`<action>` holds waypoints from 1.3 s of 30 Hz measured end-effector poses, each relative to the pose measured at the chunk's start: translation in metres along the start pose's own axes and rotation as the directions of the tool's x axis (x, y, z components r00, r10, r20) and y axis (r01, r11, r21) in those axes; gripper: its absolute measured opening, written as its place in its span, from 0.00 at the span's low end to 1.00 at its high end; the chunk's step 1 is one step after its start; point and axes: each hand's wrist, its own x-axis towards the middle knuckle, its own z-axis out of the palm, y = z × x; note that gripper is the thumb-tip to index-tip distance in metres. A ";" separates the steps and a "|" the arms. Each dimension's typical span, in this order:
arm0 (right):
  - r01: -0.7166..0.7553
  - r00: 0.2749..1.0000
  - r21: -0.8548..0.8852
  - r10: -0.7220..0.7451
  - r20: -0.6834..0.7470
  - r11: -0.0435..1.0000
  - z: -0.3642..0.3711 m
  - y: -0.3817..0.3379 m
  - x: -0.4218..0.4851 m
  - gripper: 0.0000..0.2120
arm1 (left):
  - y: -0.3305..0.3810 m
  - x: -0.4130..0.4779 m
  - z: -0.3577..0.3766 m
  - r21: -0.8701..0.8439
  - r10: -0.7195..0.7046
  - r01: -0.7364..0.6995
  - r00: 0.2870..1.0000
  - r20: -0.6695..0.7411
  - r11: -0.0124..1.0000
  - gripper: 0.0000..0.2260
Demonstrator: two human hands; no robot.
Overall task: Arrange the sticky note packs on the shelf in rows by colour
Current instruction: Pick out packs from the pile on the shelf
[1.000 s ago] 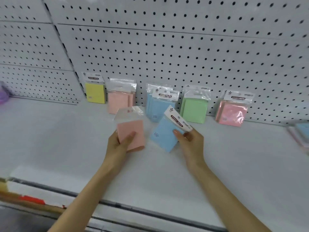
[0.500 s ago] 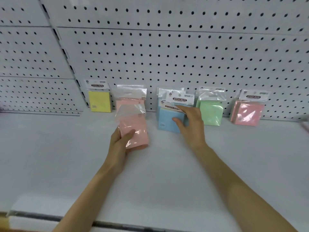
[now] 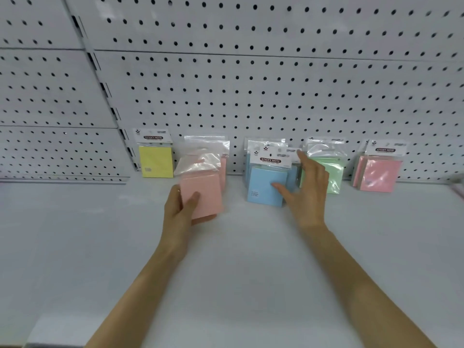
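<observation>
Left hand (image 3: 183, 212): grips peach pack (image 3: 202, 194), thumb pressed on its front, fingers curled behind. Pack tilted, just in front of the peach row (image 3: 224, 169) at the pegboard (image 3: 251, 84); contact with the shelf (image 3: 100, 247) not discernible.

Right hand (image 3: 307, 194): fingers straight and spread, pinching nothing; thumb tip on the face of the front blue pack (image 3: 263, 187), fingertips up by its header's right edge. Blue pack upright, leaning on more blue ones behind.

Green pack (image 3: 332, 172): behind the right fingers, partly hidden.

Pink pack (image 3: 379, 175): well right of them.

Yellow pack (image 3: 156, 160): beyond the left fingers, against the pegboard.
</observation>
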 end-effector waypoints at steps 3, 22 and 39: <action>-0.181 0.983 0.089 0.183 -0.004 0.979 0.000 0.004 -0.004 0.43 | -0.001 0.015 -0.019 0.109 0.101 -0.098 0.995 -0.016 0.989 0.08; -0.340 0.934 0.268 0.291 0.209 0.901 0.007 0.005 -0.014 0.45 | -0.006 0.064 -0.019 0.654 0.294 -0.204 0.955 -0.030 0.729 0.22; -0.364 0.924 0.273 0.308 0.228 0.890 0.007 0.007 -0.014 0.45 | -0.009 0.066 -0.019 0.367 0.142 -0.158 0.987 0.070 0.917 0.10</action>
